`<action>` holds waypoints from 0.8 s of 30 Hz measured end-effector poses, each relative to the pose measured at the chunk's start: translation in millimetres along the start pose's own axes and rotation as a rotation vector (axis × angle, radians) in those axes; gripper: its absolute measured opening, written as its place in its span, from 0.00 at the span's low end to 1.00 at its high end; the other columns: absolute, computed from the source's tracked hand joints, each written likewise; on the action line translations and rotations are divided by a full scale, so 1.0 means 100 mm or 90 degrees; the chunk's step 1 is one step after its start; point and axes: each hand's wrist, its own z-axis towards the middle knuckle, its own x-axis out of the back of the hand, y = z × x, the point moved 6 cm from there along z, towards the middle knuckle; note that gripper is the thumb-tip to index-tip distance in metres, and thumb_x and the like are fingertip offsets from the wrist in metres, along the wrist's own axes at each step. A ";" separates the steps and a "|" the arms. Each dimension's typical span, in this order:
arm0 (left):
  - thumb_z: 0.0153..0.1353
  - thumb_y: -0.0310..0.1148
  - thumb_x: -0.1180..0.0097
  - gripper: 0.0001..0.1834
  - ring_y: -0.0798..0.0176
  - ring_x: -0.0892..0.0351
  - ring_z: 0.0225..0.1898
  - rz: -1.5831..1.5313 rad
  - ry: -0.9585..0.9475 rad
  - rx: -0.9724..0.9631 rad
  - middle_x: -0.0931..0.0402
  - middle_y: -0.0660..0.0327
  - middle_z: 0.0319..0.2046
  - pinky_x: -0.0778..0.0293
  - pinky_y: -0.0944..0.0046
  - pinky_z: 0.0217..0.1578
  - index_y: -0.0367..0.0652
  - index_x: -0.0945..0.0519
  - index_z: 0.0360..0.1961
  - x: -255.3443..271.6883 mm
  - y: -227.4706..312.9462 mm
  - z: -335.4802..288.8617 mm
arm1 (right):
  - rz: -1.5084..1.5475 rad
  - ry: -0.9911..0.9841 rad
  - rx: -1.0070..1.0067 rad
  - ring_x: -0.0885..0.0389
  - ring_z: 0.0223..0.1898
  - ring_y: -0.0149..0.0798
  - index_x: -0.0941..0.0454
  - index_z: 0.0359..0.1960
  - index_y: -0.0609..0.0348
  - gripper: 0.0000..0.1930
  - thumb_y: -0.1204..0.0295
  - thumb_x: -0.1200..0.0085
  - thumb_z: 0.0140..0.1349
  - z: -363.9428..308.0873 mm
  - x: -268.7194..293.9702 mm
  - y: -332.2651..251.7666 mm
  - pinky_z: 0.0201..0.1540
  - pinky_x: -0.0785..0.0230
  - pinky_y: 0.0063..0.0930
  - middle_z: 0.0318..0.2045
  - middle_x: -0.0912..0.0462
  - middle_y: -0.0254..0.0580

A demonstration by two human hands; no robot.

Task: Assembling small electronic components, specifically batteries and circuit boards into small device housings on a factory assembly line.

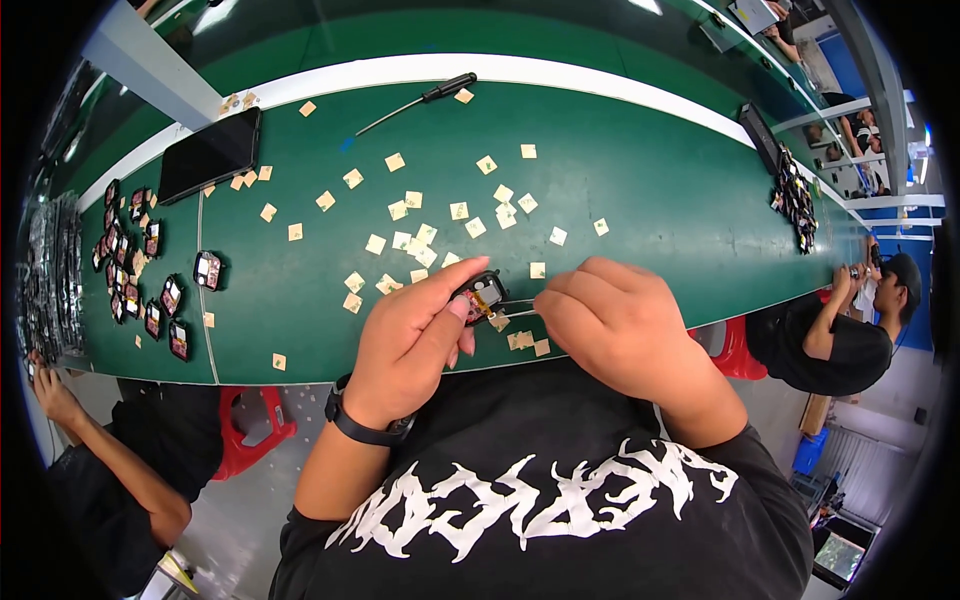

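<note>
My left hand (415,330) is closed around a small black electronic device (485,292), near the table's front edge. Its open housing shows a circuit board and a grey square part. My right hand (610,320) pinches thin metal tweezers (520,308), whose tips reach the device's right side; whether they grip a part is too small to tell. Cream paper squares (459,211) lie scattered beyond my hands. Several more squares (520,341) sit just below the device, close to the edge.
On the green table (680,190), a black-handled screwdriver (440,92) lies at the back. A black flat-screen device (210,155) and several similar open devices (172,294) are at left. Dark cabled parts (793,205) lie far right. Co-workers sit at both sides.
</note>
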 end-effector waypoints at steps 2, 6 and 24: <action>0.72 0.25 0.57 0.22 0.73 0.25 0.24 0.023 0.003 -0.038 0.22 0.61 0.29 0.31 0.74 0.25 0.33 0.24 0.64 -0.02 0.04 0.00 | 0.002 -0.026 0.024 0.19 0.30 0.40 0.21 0.36 0.60 0.14 0.77 0.37 0.45 0.04 -0.02 -0.03 0.30 0.25 0.32 0.34 0.18 0.38; 0.72 0.25 0.57 0.22 0.73 0.25 0.24 0.055 -0.014 -0.061 0.22 0.61 0.29 0.30 0.73 0.25 0.32 0.24 0.64 -0.01 0.04 0.00 | -0.044 -0.006 0.079 0.25 0.28 0.35 0.23 0.30 0.57 0.08 0.73 0.41 0.46 0.09 -0.04 -0.07 0.26 0.29 0.29 0.26 0.28 0.33; 0.73 0.25 0.54 0.19 0.66 0.21 0.26 0.084 -0.043 -0.063 0.22 0.60 0.28 0.27 0.65 0.29 0.38 0.22 0.62 0.01 0.03 0.02 | 0.062 0.009 0.186 0.22 0.30 0.35 0.21 0.31 0.60 0.09 0.73 0.40 0.47 0.14 -0.11 -0.03 0.27 0.26 0.28 0.30 0.21 0.34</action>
